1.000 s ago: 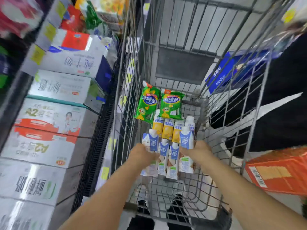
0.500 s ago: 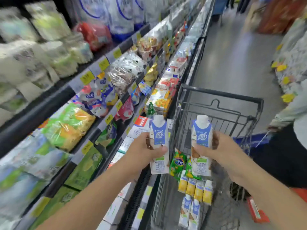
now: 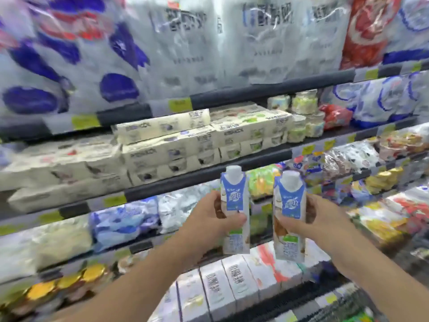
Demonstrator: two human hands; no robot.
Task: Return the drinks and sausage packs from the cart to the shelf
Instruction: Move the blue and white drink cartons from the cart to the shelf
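I hold two blue-and-white drink cartons with white caps upright in front of the store shelves. My left hand [image 3: 209, 225] is shut around the left drink carton [image 3: 235, 201]. My right hand [image 3: 318, 225] is shut around the right drink carton [image 3: 289, 201]. Both cartons hang in the air at the level of a dark shelf edge [image 3: 181, 182], a short way in front of the goods. The cart and the sausage packs are out of view.
White boxed goods [image 3: 204, 140] are stacked on the shelf above the cartons. Blue-and-white bags [image 3: 125, 219] fill the shelf to the left, white cartons [image 3: 232, 282] stand below, and yellow and red packs [image 3: 383, 219] lie at the right. Large plastic-wrapped packs [image 3: 185, 47] fill the top.
Both hands took one drink carton each out of the cart and lifted them. The view has swung from the cart to the shelves straight ahead; the cart has left the frame.
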